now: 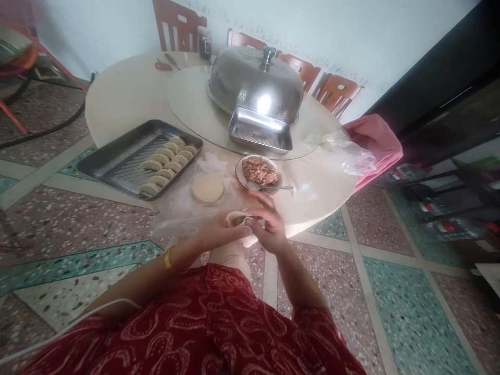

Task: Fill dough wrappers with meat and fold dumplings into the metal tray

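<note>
Holding pale, curved dough wrapper in grip of left hand and right hand — keep brown minced filling off its rim.

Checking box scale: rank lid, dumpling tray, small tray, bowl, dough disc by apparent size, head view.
Largest to smallest:
1. Lid and dumpling tray: too close to rank; the tray is nearer the camera
2. Small tray
3. Bowl
4. Dough disc
</note>
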`<state>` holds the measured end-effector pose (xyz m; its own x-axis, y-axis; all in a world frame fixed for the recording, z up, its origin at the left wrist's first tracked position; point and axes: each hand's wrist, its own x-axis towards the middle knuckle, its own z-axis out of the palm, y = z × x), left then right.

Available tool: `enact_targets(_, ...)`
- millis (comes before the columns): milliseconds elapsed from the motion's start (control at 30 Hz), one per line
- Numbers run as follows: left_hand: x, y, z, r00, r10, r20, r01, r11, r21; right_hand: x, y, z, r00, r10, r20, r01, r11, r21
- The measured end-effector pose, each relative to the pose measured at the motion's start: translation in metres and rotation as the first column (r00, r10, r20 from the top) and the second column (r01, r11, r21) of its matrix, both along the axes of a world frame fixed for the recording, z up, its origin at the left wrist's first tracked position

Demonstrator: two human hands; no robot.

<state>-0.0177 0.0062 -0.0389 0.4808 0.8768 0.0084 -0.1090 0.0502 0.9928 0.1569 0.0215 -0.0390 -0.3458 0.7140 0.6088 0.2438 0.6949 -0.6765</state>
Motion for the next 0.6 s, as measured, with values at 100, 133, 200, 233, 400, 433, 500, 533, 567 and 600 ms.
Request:
enact_targets(100, 0.0008, -0.0001, 0.0015, 1.000, 0.003, 0.026, -0.002, 0.999, -0.034, -0.0024, -0.0001, -0.0004, 1.000, 0.001, -0.023, 0.000, 1.000, 0.013)
enact_targets(133, 0.0010, 0.0000, 0.0019, 0.999, 0.003, 0.035, -0.002, 0.999, -0.035, -0.0031, -0.0002, -0.0008, 1.000, 0.002, -0.031, -0.001, 1.000, 0.024)
enact_targets(200, 0.0013, 0.0004, 0.0018, 0.999, 0.003, 0.043, -0.001, 0.999, -0.034, -0.0044, -0.0004, -0.0019, 0.999, -0.010, -0.038, 0.011, 0.999, 0.040)
enact_targets(233, 0.0013, 0.0008, 0.0013, 0.999, 0.005, 0.041, -0.003, 0.999, -0.034, -0.0048, -0.0005, -0.0024, 0.999, -0.021, -0.035, 0.023, 0.999, 0.044)
enact_targets(400, 0.0021, 0.0028, -0.0031, 0.998, 0.028, 0.049, -0.028, 1.000, -0.011, -0.0043, -0.0004, -0.0042, 0.999, -0.039, 0.020, 0.037, 0.995, 0.091)
enact_targets(433, 0.0025, 0.0031, -0.0036, 0.998, 0.031, 0.048, -0.031, 0.999, -0.008, -0.0041, -0.0005, -0.0045, 0.999, -0.033, 0.028, 0.030, 0.995, 0.097)
enact_targets(500, 0.0032, 0.0033, -0.0033, 0.999, 0.025, 0.047, -0.025, 1.000, -0.012, -0.0041, -0.0008, -0.0053, 0.999, -0.023, 0.030, 0.021, 0.997, 0.075)
enact_targets(533, 0.0033, 0.0033, -0.0023, 0.998, 0.015, 0.055, -0.015, 1.000, -0.015, -0.0045, -0.0010, -0.0058, 0.999, -0.024, 0.025, 0.022, 0.998, 0.051)
enact_targets(567, 0.0030, 0.0033, -0.0007, 0.998, 0.001, 0.068, 0.000, 1.000, -0.018, -0.0052, -0.0012, -0.0063, 1.000, -0.028, 0.010, 0.027, 0.999, 0.025)
enact_targets(600, 0.0021, 0.0032, 0.0013, 0.996, -0.011, 0.088, 0.013, 1.000, -0.021, -0.0061, -0.0016, -0.0067, 0.999, -0.032, -0.016, 0.032, 0.999, 0.004)
